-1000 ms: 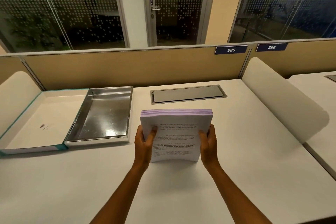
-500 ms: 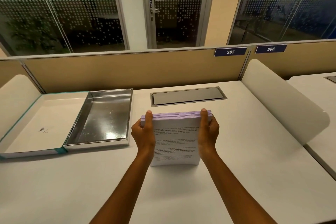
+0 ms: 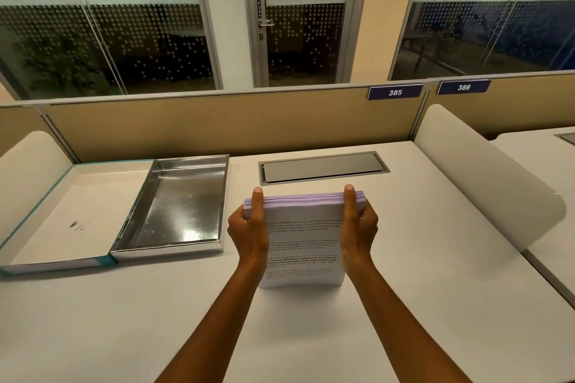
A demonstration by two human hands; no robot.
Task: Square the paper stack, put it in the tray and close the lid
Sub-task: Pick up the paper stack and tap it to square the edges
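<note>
White paper stack point(image 3: 303, 246), upright on desk point(image 3: 435, 258): we are clamping it, left hand point(image 3: 249, 235) at nine o'clock, right hand point(image 3: 357, 233) at three, thumbs reaching its top edge.

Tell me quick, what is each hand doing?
Left hand: closed on the paper stack, its left edge.
Right hand: closed on its right edge.

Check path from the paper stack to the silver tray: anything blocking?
Nothing visible. The paper stack, held upright on the desk by the left hand and right hand, sits just right of the tray. The desk between them is bare, the tray is empty, and its lid lies open to the left.
</note>
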